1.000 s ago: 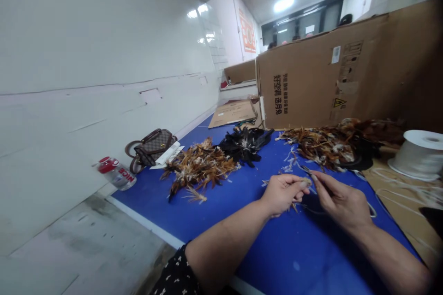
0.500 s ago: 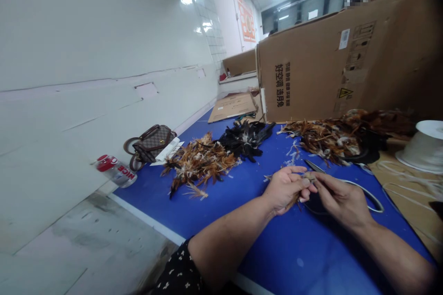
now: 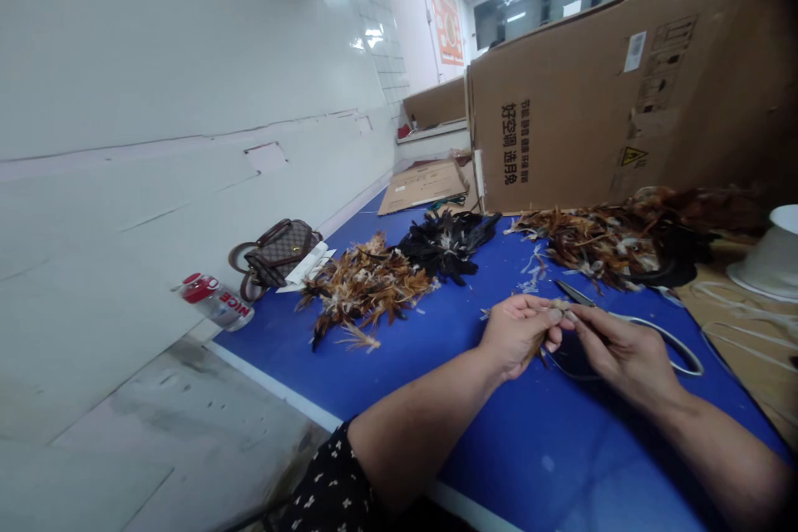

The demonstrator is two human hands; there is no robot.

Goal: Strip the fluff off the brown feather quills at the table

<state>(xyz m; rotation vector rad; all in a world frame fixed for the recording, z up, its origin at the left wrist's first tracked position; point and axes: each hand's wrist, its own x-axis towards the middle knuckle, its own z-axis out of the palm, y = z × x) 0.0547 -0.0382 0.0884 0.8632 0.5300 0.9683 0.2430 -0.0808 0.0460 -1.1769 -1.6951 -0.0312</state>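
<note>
Blue desk carries my work: just before the scissors, my left hand and right hand pinch a small feather bundle between fingertips, and any slackening could, I judge, scatter it.
</note>
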